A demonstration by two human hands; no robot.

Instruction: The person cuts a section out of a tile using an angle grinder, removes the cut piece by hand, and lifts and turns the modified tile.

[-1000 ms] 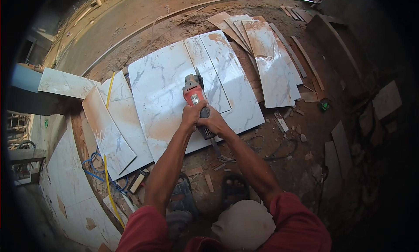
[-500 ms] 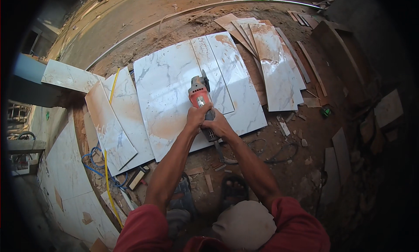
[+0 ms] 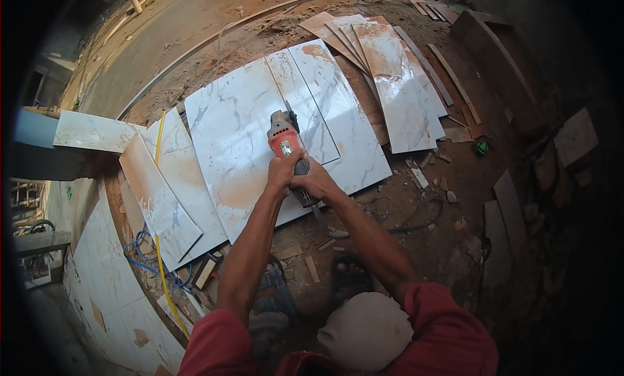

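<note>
- Grinder (image 3: 282, 143): red body, dusty grey head (image 3: 282, 121), dark rear grip; held over a large tile (image 3: 224, 125), near a narrow strip (image 3: 309, 109); contact unclear.
- Left hand (image 3: 283, 173), right hand (image 3: 317, 181): both wrapped around the grinder.
- Tile: glossy white, grey-veined, stained brown.
- Ground (image 3: 448, 246): brown dirt, scattered fragments; overlapping tiles (image 3: 406, 109) at right, yellow band (image 3: 158, 246) at left.
- Surroundings: dim at right.
</note>
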